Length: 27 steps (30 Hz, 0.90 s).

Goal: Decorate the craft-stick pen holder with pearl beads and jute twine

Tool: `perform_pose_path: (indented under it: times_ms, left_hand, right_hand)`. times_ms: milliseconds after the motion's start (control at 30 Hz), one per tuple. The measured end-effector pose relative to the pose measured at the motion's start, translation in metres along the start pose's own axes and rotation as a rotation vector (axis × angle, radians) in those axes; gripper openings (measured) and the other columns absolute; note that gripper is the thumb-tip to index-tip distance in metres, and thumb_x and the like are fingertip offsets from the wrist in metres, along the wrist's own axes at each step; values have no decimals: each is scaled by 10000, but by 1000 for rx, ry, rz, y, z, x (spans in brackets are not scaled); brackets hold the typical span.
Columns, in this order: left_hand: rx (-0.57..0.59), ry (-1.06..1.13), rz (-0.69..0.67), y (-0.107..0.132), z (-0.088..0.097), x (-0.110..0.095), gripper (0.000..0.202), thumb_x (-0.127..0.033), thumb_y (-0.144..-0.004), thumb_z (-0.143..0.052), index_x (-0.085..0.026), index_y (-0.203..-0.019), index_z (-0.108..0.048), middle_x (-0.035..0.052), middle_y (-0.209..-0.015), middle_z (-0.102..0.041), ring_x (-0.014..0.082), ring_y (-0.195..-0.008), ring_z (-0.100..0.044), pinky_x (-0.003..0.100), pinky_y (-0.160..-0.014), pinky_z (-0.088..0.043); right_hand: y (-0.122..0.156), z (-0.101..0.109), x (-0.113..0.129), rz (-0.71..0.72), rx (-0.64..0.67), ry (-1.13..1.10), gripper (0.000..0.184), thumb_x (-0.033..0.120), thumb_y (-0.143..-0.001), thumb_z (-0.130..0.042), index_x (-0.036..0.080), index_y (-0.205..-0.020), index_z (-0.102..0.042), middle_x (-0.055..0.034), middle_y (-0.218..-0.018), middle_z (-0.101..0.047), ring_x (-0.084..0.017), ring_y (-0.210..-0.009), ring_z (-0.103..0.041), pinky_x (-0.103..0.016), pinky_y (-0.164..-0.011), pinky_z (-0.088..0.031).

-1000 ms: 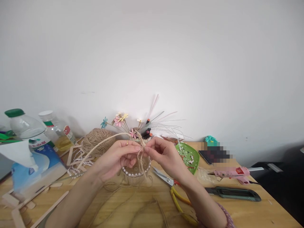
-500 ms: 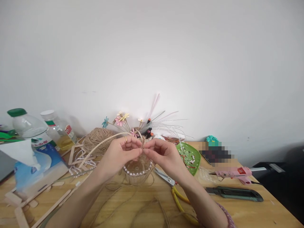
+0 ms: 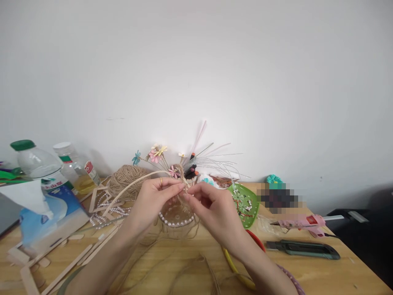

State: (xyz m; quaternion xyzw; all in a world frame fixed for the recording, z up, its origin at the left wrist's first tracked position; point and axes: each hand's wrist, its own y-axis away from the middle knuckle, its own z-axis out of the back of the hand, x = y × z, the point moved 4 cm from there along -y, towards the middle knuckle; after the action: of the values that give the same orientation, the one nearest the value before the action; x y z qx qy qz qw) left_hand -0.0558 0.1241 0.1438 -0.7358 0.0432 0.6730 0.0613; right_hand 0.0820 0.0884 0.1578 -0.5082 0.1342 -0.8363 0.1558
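My left hand (image 3: 153, 198) is closed, its thumb and forefinger pinching brown jute twine (image 3: 180, 171). My right hand (image 3: 213, 207) meets it fingertip to fingertip, also pinched on the twine. A loop of the twine stands up behind the fingertips. Just below the hands is a small round basket (image 3: 177, 232) with a string of pearl beads (image 3: 176, 224) along its rim; the hands hide part of it. A pale curved strip (image 3: 132, 185) arches behind my left hand. Loose twine strands trail over the table toward me.
Behind the hands are a twine ball (image 3: 124, 180) and artificial flowers (image 3: 155, 153). A green dish (image 3: 250, 205), yellow-handled scissors (image 3: 233, 266), a utility knife (image 3: 303, 249) and a pink glue gun (image 3: 302, 222) lie right. Bottles (image 3: 38, 162), a tissue pack (image 3: 61, 217) and wooden sticks (image 3: 73, 262) are left.
My right hand has shifted slightly down and left, and its forearm covers the scissor blades now. The twine loop shows higher above the fingertips. My left hand has barely moved.
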Motion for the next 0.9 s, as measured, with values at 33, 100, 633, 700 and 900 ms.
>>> perform_pose_path:
  times_ms: [33,100,633,700,900]
  left_hand:
    - [-19,28,-8,0,0,0,126,-297,-633,-744,-174,-652,-730,-6,-585,-629,95,-539,-458,195,-512,-370]
    - [-47,91,-26,1,1,0,124,-288,-628,-751,-168,-622,-722,-14,-575,-616,78,-529,-420,177,-497,-349]
    - [-122,355,-151,5,11,-11,98,-246,-731,-702,-161,-711,-657,-12,-709,-675,55,-545,-468,146,-517,-397]
    - [-205,408,-260,8,22,-22,58,-211,-739,-686,-172,-713,-652,-18,-683,-673,81,-613,-548,164,-558,-441]
    - [-496,564,-529,13,74,-69,161,-69,-796,-574,-144,-658,-609,-50,-613,-633,58,-664,-577,165,-603,-440]
  right_hand:
    - [2,-1,2,68,-17,98,142,291,-855,-544,191,-817,-637,5,-586,-630,-105,-479,-515,-222,-468,-330]
    - [7,-3,4,200,-54,293,169,267,-889,-498,202,-937,-647,-10,-625,-667,-117,-489,-538,-236,-489,-334]
    - [3,-11,1,-38,272,208,56,253,-836,-572,208,-825,-602,48,-543,-645,-109,-494,-549,-199,-521,-329]
    - [4,-10,1,-48,365,273,154,267,-848,-556,203,-733,-636,42,-533,-652,-101,-489,-549,-201,-529,-324]
    - [1,14,-2,-131,346,500,275,273,-875,-500,196,-659,-650,15,-576,-685,-118,-553,-578,-217,-551,-317]
